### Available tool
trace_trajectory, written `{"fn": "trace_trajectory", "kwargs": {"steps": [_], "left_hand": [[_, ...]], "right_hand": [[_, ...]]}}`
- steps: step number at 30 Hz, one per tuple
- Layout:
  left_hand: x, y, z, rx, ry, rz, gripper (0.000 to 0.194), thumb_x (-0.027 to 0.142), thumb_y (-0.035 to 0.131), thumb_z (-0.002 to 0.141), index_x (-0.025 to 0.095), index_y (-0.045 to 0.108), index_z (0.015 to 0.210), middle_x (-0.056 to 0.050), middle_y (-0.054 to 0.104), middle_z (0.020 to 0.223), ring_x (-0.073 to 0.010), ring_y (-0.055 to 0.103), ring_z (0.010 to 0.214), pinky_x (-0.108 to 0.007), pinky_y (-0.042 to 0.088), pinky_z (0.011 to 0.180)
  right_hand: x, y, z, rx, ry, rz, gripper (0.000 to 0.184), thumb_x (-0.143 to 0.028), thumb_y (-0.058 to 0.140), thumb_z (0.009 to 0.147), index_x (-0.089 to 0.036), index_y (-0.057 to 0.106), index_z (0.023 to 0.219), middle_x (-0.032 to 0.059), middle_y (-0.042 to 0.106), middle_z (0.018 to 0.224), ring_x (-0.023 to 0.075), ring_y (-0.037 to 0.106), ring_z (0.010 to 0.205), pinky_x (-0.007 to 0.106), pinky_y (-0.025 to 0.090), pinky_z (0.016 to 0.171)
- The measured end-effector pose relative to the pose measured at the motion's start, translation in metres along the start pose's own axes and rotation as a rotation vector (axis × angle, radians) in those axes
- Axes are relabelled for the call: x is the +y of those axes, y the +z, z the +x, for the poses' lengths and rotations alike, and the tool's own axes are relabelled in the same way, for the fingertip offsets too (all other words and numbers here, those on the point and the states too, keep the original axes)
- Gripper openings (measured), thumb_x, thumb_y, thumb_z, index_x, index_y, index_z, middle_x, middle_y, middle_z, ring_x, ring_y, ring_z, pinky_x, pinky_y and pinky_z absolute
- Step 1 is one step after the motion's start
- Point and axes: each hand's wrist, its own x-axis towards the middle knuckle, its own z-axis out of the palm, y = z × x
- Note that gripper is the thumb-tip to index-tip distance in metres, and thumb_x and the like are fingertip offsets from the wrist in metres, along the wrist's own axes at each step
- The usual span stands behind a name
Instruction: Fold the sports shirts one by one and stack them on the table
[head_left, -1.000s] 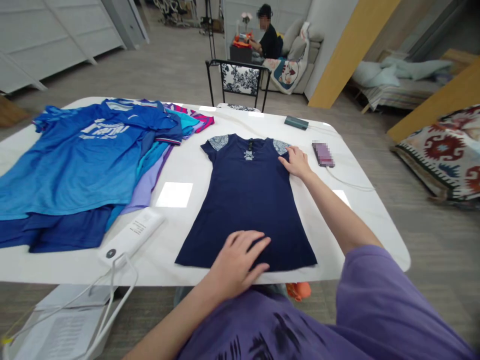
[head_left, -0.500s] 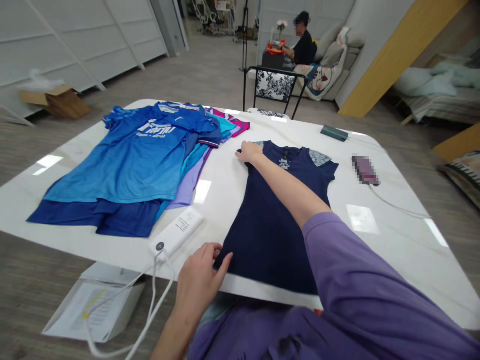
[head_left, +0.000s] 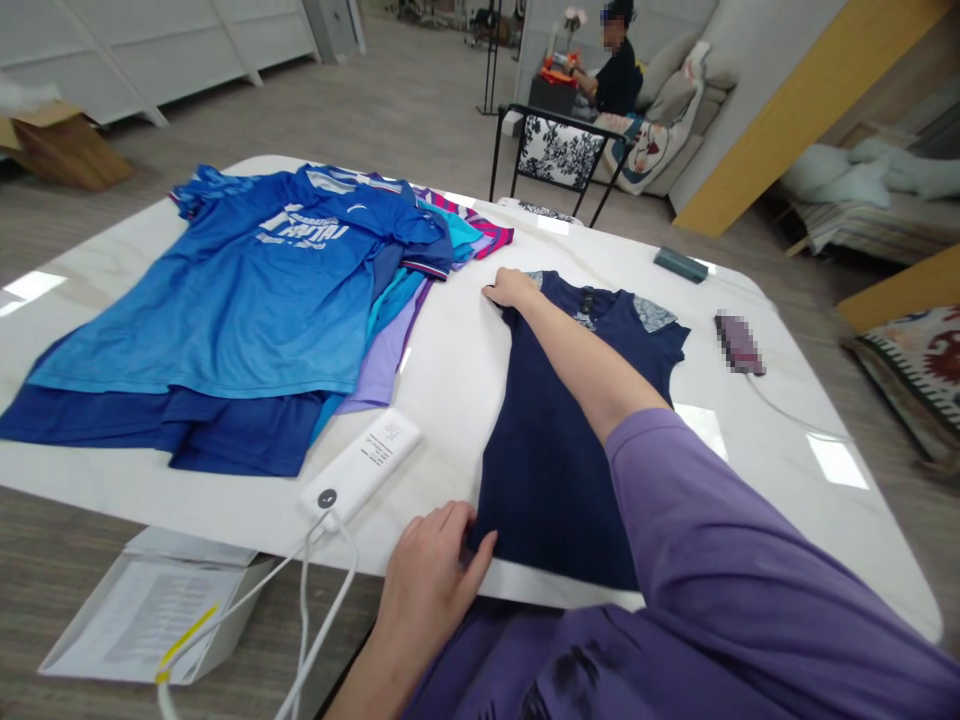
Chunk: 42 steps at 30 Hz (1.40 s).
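Observation:
A navy T-shirt (head_left: 551, 460) with grey lace-patterned shoulders lies spread on the white table, its neck facing away from me. My right arm reaches across it, and my right hand (head_left: 513, 288) pinches the sleeve at the far left. Down at the near left corner of the hem, my left hand (head_left: 435, 555) has thumb and fingers closed on the fabric. My forearm covers part of the shirt's middle. To the left is a stack of shirts, with a blue jersey (head_left: 247, 300) with white lettering on top.
A white power bank (head_left: 364, 465) with cables lies left of my left hand. At the right are a phone (head_left: 739, 343) on a cable and a dark green case (head_left: 680, 265). A chair (head_left: 559, 155) stands beyond the table (head_left: 450, 375); a person sits farther back.
My left hand has shifted right with the hem corner, narrowing the shirt's lower left side. My right hand stays on the sleeve. The camera view has tilted and moved slightly.

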Motion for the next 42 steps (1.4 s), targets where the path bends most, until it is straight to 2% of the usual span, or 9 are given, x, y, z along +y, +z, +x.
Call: {"fn": "trace_trajectory", "kwargs": {"steps": [4, 8, 15, 21, 25, 30, 34, 38, 42], "left_hand": [[0.015, -0.002, 0.002, -0.005, 0.005, -0.160, 0.008, 0.026, 0.061, 0.110, 0.025, 0.064, 0.103, -0.003, 0.073, 0.091, -0.0224, 0.071, 0.084, -0.037, 0.052, 0.077], [0.035, -0.001, 0.007, 0.038, 0.128, -0.252, 0.005, 0.022, 0.059, 0.109, 0.024, 0.063, 0.107, -0.003, 0.071, 0.096, -0.0209, 0.069, 0.088, -0.037, 0.054, 0.082], [0.088, 0.019, 0.028, -0.038, 0.428, -0.242, 0.015, 0.016, 0.066, 0.104, 0.025, 0.069, 0.115, -0.004, 0.076, 0.101, -0.0220, 0.072, 0.091, -0.038, 0.055, 0.082], [0.122, 0.054, 0.046, -0.332, 0.624, -0.055, 0.026, 0.031, 0.076, 0.108, 0.025, 0.072, 0.133, -0.006, 0.080, 0.117, -0.0254, 0.076, 0.102, -0.043, 0.058, 0.088], [0.121, 0.069, 0.054, -0.294, 0.629, -0.055, 0.027, 0.034, 0.067, 0.115, 0.026, 0.073, 0.140, -0.008, 0.080, 0.136, -0.0269, 0.075, 0.127, -0.046, 0.059, 0.108], [0.107, 0.081, 0.056, -0.176, 0.577, 0.095, 0.058, 0.033, 0.065, 0.115, 0.023, 0.054, 0.171, -0.012, 0.056, 0.178, -0.0332, 0.047, 0.170, -0.056, 0.044, 0.138], [0.100, 0.090, 0.051, -0.211, 0.615, 0.216, 0.072, 0.038, 0.063, 0.115, 0.026, 0.040, 0.182, -0.010, 0.040, 0.190, -0.0347, 0.038, 0.176, -0.060, 0.038, 0.143], [0.096, 0.089, 0.046, -0.214, 0.638, 0.237, 0.074, 0.039, 0.062, 0.115, 0.027, 0.038, 0.184, -0.010, 0.040, 0.189, -0.0341, 0.037, 0.176, -0.057, 0.037, 0.143], [0.114, 0.085, 0.052, -0.217, 0.550, 0.182, 0.059, 0.039, 0.063, 0.115, 0.022, 0.056, 0.171, -0.016, 0.058, 0.173, -0.0372, 0.053, 0.163, -0.059, 0.045, 0.132]], "right_hand": [[-0.001, -0.005, -0.003, 0.028, 0.050, 0.138, 0.026, -0.044, 0.079, 0.098, -0.024, 0.063, 0.104, 0.0131, 0.075, 0.114, 0.0372, 0.072, 0.121, 0.064, 0.059, 0.114], [0.015, -0.032, -0.012, 0.121, 0.115, 0.654, 0.023, -0.047, 0.056, 0.112, -0.026, 0.056, 0.104, 0.0044, 0.067, 0.097, 0.0226, 0.068, 0.088, 0.041, 0.066, 0.082], [0.106, -0.108, -0.056, 0.260, 0.236, 1.156, 0.036, -0.058, 0.056, 0.108, -0.028, 0.043, 0.093, -0.0039, 0.051, 0.075, 0.0171, 0.053, 0.065, 0.030, 0.059, 0.066], [0.210, -0.135, -0.107, 0.380, 0.360, 0.619, 0.020, -0.047, 0.052, 0.104, -0.028, 0.052, 0.108, 0.0053, 0.069, 0.101, 0.0251, 0.071, 0.099, 0.043, 0.067, 0.093], [0.253, -0.139, -0.138, 0.441, 0.256, 0.212, 0.030, -0.039, 0.066, 0.097, -0.024, 0.060, 0.123, 0.0169, 0.072, 0.134, 0.0325, 0.065, 0.138, 0.050, 0.054, 0.124], [0.253, -0.126, -0.154, 0.218, 0.131, 0.176, 0.049, -0.058, 0.074, 0.101, -0.022, 0.064, 0.134, 0.0100, 0.078, 0.113, 0.0315, 0.076, 0.113, 0.049, 0.058, 0.114], [0.232, -0.115, -0.151, 0.111, 0.026, 0.077, 0.058, -0.047, 0.084, 0.096, -0.021, 0.064, 0.144, 0.0093, 0.077, 0.113, 0.0305, 0.076, 0.111, 0.047, 0.060, 0.113], [0.227, -0.118, -0.156, 0.073, -0.056, -0.147, 0.063, -0.041, 0.085, 0.095, -0.024, 0.067, 0.152, 0.0179, 0.066, 0.146, 0.0379, 0.071, 0.130, 0.056, 0.057, 0.120], [0.265, -0.139, -0.171, 0.177, -0.046, -0.179, 0.059, -0.049, 0.074, 0.105, -0.023, 0.066, 0.157, 0.0207, 0.060, 0.155, 0.0443, 0.061, 0.148, 0.062, 0.049, 0.130]]}}
